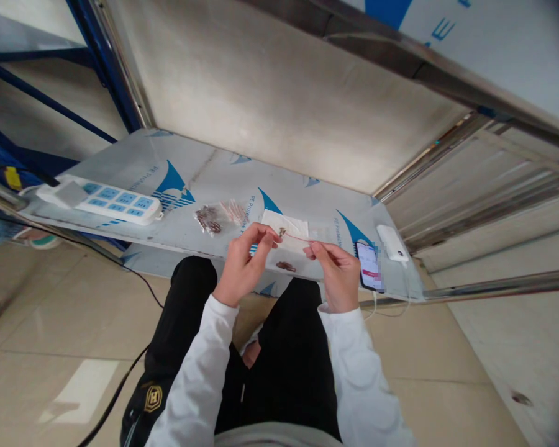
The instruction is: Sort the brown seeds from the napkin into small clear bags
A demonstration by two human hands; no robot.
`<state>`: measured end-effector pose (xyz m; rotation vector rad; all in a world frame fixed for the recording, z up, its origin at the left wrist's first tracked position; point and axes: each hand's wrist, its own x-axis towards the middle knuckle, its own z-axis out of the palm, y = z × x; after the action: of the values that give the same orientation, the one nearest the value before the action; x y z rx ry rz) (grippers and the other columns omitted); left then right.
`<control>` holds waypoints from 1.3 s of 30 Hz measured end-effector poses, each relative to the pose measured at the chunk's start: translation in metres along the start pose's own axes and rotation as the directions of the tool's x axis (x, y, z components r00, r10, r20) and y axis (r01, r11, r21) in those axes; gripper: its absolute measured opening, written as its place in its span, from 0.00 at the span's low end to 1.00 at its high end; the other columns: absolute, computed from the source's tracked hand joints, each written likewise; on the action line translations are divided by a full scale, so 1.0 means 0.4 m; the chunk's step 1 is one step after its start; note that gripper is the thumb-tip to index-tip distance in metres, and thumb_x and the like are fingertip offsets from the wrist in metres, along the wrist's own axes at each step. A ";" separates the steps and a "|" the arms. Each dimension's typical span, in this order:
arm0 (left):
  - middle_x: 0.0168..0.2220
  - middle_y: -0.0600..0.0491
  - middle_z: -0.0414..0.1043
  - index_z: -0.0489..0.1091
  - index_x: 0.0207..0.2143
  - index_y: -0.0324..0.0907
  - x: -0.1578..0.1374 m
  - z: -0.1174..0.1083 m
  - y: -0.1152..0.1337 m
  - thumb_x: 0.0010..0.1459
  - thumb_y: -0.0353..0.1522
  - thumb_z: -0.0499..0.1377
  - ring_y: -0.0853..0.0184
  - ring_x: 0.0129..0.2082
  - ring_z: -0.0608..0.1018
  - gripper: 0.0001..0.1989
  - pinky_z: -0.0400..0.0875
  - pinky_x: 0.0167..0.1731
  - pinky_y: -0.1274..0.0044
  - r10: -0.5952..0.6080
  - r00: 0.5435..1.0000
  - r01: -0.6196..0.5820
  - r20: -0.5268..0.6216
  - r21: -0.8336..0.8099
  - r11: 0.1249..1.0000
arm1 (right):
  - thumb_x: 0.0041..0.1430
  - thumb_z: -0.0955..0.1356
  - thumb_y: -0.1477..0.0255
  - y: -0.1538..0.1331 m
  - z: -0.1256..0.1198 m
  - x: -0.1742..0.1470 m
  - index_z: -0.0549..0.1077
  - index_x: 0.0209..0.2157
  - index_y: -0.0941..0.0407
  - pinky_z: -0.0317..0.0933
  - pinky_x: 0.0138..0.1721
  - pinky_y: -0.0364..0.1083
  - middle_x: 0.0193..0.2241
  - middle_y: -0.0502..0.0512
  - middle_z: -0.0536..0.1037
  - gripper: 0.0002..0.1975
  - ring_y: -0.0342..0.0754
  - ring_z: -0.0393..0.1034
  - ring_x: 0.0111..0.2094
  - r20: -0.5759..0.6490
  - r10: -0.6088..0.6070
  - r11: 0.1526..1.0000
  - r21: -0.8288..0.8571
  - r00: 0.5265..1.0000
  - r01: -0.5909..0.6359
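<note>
Head view: the left hand (245, 261) is pinching a small metallic piece (282, 231) between its fingers; the right hand (338, 270) is gripping a thin pink cord (299, 238), which is stretching between both hands above the counter's (137, 149) front edge.

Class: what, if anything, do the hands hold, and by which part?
A thin reddish strand: the right hand pinches one visible end, the left hand a small piece at the other; exact contact unclear.
</note>
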<state>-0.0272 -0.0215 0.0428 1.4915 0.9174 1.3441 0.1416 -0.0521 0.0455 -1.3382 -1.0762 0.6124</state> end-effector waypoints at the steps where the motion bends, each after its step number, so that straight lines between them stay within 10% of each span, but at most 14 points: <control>1: 0.34 0.51 0.75 0.69 0.39 0.41 0.000 0.000 0.001 0.62 0.37 0.52 0.69 0.34 0.77 0.10 0.70 0.39 0.76 -0.004 1.000 0.003 -0.017 -0.032 0.999 | 0.50 0.72 0.65 -0.003 -0.003 -0.001 0.79 0.29 0.57 0.68 0.33 0.46 0.24 0.52 0.81 0.09 0.45 0.73 0.26 -0.012 -0.010 1.000 -0.002 1.000 0.010; 14: 0.34 0.52 0.80 0.78 0.33 0.42 -0.006 0.038 -0.011 0.54 0.36 0.61 0.67 0.32 0.79 0.08 0.72 0.37 0.76 0.073 0.979 -0.058 -0.192 0.080 0.995 | 0.54 0.70 0.65 -0.025 0.026 -0.037 0.80 0.39 0.56 0.67 0.48 0.51 0.38 0.55 0.81 0.12 0.51 0.76 0.41 -0.077 -0.135 0.980 -0.155 0.988 0.122; 24: 0.35 0.51 0.80 0.78 0.35 0.43 -0.012 0.051 -0.017 0.54 0.33 0.62 0.68 0.31 0.78 0.07 0.72 0.34 0.77 0.087 0.991 -0.080 -0.106 0.076 0.994 | 0.50 0.73 0.64 0.003 0.095 -0.089 0.63 0.59 0.55 0.59 0.56 0.56 0.56 0.61 0.69 0.35 0.53 0.66 0.54 -0.005 -0.023 0.999 0.029 1.000 0.023; 31: 0.38 0.50 0.79 0.77 0.39 0.44 -0.010 0.036 -0.021 0.56 0.28 0.58 0.66 0.39 0.78 0.10 0.70 0.43 0.73 0.166 0.980 -0.173 0.113 0.050 0.984 | 0.53 0.71 0.64 0.014 0.128 -0.074 0.68 0.52 0.58 0.59 0.56 0.56 0.51 0.62 0.74 0.25 0.51 0.68 0.52 -0.073 0.181 0.930 0.336 0.981 -0.146; 39: 0.39 0.50 0.79 0.77 0.37 0.42 0.000 -0.002 -0.039 0.57 0.32 0.58 0.65 0.39 0.78 0.08 0.70 0.40 0.75 -0.017 0.996 0.019 -0.083 0.021 1.000 | 0.47 0.73 0.60 0.096 0.075 0.017 0.73 0.43 0.58 0.65 0.48 0.51 0.38 0.56 0.79 0.23 0.45 0.74 0.36 -0.154 0.293 0.891 0.401 0.944 -0.211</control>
<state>-0.0274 -0.0164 0.0278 1.4493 0.9982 1.3958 0.1264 -0.0253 0.0070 -1.1750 -0.5740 0.8079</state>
